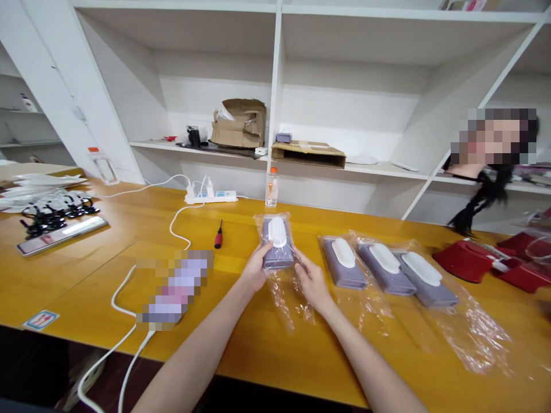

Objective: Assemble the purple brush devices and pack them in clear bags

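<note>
Bagged purple box (278,244) is held between left hand (257,268), thumb pressed on top, and right hand (310,282), fingers pinching bag edge; three similar boxes (387,269) are lying right of it.

I hold a grey-purple, box-shaped piece (279,261) with a white oval part (278,231) on its upper face, inside a clear, crinkled plastic bag (282,298) whose loose end hangs nearer me. Three matching bagged pieces (346,276) lie in a slanting row to the right, white ovals up.
</note>
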`<move>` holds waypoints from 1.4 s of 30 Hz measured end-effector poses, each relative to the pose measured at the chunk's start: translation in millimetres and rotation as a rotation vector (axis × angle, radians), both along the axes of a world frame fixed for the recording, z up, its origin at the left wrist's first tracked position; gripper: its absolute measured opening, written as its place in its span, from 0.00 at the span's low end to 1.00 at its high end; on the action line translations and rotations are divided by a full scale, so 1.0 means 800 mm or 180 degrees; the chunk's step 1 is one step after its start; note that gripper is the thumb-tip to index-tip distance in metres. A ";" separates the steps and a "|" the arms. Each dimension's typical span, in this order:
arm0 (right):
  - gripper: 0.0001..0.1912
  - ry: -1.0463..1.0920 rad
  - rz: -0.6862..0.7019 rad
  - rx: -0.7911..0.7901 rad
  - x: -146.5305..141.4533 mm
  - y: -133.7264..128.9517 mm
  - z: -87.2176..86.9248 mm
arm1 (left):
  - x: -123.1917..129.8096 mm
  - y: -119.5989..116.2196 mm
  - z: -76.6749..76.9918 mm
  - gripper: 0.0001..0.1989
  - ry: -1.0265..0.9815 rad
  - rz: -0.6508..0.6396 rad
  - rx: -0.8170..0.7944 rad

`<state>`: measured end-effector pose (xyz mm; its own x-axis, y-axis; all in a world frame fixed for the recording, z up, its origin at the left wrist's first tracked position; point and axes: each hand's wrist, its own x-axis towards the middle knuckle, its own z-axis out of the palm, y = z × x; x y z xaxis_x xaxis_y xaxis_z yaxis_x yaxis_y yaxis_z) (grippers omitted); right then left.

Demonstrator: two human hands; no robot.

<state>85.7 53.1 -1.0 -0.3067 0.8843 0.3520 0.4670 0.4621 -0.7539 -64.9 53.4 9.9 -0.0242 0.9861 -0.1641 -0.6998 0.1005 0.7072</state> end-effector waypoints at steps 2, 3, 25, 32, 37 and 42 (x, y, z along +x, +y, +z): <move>0.24 -0.0048 -0.0022 0.0031 0.001 0.000 0.002 | 0.004 0.001 -0.001 0.16 -0.0082 0.0010 -0.0088; 0.24 -0.0109 -0.0054 0.0074 0.001 0.000 0.005 | 0.005 0.001 -0.002 0.16 -0.0124 0.0036 -0.0108; 0.13 -0.1274 -0.0024 0.1479 0.038 0.007 0.027 | -0.014 0.013 0.003 0.09 -0.0666 0.0686 -0.0026; 0.05 0.0474 -0.0240 0.1713 0.033 -0.002 0.045 | -0.014 0.017 -0.007 0.10 -0.0613 0.0623 -0.0077; 0.07 0.0250 -0.0047 0.2941 0.035 -0.024 0.045 | -0.013 0.018 -0.010 0.11 -0.0648 0.0702 0.0023; 0.11 -0.1042 0.0664 0.1750 0.009 -0.035 0.029 | -0.019 0.015 -0.001 0.12 -0.0754 0.0977 0.0233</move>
